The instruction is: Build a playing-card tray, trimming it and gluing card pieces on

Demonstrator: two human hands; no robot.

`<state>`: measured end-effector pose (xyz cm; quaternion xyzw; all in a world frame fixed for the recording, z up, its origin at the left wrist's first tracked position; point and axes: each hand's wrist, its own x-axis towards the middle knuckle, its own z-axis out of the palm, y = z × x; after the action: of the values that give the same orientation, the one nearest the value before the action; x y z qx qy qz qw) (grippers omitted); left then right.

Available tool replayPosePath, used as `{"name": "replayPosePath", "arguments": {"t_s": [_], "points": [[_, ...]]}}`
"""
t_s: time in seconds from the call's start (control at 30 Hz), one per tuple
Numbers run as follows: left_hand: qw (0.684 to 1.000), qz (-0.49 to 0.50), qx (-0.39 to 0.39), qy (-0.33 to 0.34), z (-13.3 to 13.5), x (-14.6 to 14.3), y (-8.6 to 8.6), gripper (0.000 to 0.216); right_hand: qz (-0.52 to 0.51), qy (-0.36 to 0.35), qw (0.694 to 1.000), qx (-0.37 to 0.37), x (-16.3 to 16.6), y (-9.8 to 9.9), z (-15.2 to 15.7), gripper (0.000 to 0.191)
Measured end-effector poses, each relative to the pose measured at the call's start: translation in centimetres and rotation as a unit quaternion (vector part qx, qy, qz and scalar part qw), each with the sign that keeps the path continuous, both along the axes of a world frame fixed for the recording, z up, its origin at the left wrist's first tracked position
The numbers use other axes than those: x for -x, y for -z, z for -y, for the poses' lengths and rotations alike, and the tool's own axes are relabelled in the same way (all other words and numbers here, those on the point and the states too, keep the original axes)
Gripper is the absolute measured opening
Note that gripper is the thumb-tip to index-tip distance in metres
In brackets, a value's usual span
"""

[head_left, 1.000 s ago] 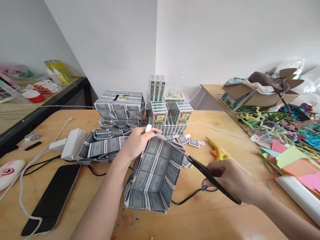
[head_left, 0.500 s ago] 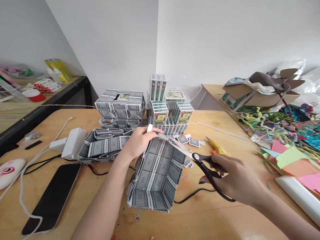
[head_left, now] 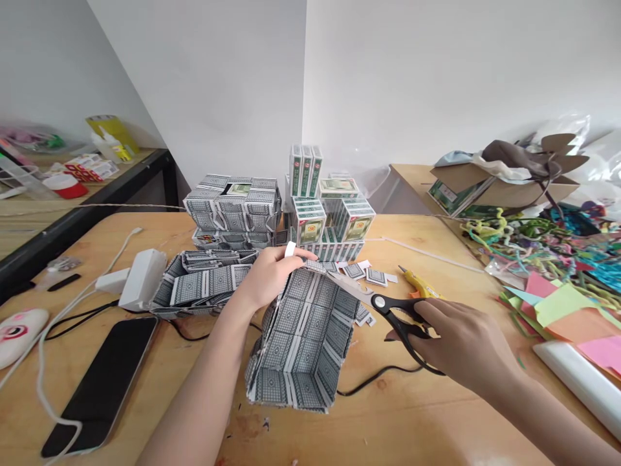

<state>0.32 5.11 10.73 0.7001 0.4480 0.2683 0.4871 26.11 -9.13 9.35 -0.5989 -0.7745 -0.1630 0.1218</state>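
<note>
My left hand point(head_left: 266, 277) grips the top rim of an open box built from patterned playing cards point(head_left: 301, 343), which stands tilted on the wooden table point(head_left: 422, 421). A small white strip shows between its fingers. My right hand point(head_left: 456, 343) is closed on black-handled scissors point(head_left: 388, 309). Their blades point left and meet the box's upper right edge. Small cut card pieces point(head_left: 366, 275) lie just behind the blades.
Stacked card decks and card boxes point(head_left: 310, 213) stand behind. A flat card tray point(head_left: 204, 285), white charger point(head_left: 140, 278), phone point(head_left: 104, 382) and cables lie left. A yellow glue gun point(head_left: 422, 288), coloured paper point(head_left: 567, 310) and pipe cleaners point(head_left: 543, 243) lie right.
My right hand turned the scissors and brought their blades up and left onto the box's top edge. The handles have closed slightly. My left hand kept its grip on the rim.
</note>
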Motion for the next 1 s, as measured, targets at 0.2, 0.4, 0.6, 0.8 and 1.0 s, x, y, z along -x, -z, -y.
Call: {"name": "replayPosePath", "arguments": {"t_s": [0.2, 0.4, 0.6, 0.8, 1.0], "points": [[1.0, 0.005, 0.001, -0.001, -0.04, 0.03, 0.09, 0.033, 0.036, -0.004, 0.999, -0.014, -0.26, 0.23, 0.13, 0.029], [1.0, 0.001, 0.002, 0.004, -0.05, 0.03, 0.1, 0.034, 0.063, 0.009, 0.996, -0.057, 0.24, -0.12, 0.17, 0.029], [1.0, 0.007, 0.014, 0.008, 0.02, -0.01, 0.04, 0.035, 0.061, -0.009, 0.995, -0.075, 0.49, -0.08, 0.05, 0.032], [1.0, 0.013, 0.016, 0.005, -0.08, 0.03, 0.09, 0.032, 0.061, -0.024, 0.996, -0.068, 0.23, 0.18, 0.13, 0.033], [0.999, 0.012, 0.031, 0.006, -0.1, -0.01, 0.09, 0.031, 0.015, -0.024, 0.999, -0.024, 0.01, 0.31, 0.19, 0.037]]}}
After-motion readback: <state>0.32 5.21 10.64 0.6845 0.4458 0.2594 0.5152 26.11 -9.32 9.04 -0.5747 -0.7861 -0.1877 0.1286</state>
